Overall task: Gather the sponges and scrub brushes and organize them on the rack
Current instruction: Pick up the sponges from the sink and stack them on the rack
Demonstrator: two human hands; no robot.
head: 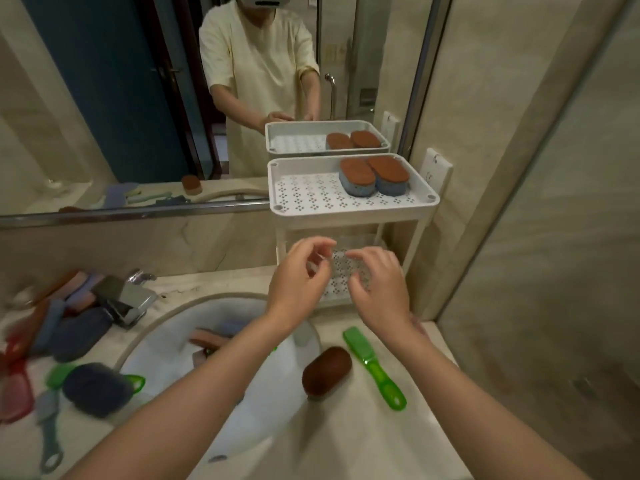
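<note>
Both hands are hovering side by side in front of the white rack [349, 212], level with its lower shelf [341, 271]; the left hand [299, 277] and the right hand [381, 284] are near each other without touching, fingers loosely curled, and neither is holding anything. Two brown-topped blue sponges [374, 176] are sitting upright and touching each other at the right end of the rack's top tray, which is standing against the mirror [104, 98].

A brown sponge [327, 372] is lying on the counter [346, 445] just right of the sink [166, 344], with a green brush [372, 365] lying beside it, apart from it. A pinkish sponge [207, 336] is lying in the sink, partly hidden by the left forearm. On the left, beside the tap [130, 299], blue and orange sponges are lying in a blurred heap [65, 313]; nearer, a dark blue sponge [95, 388] is resting on a second green brush [136, 381]; a grey brush [48, 438] and a red brush [14, 389] are lying at the counter's left edge.
</note>
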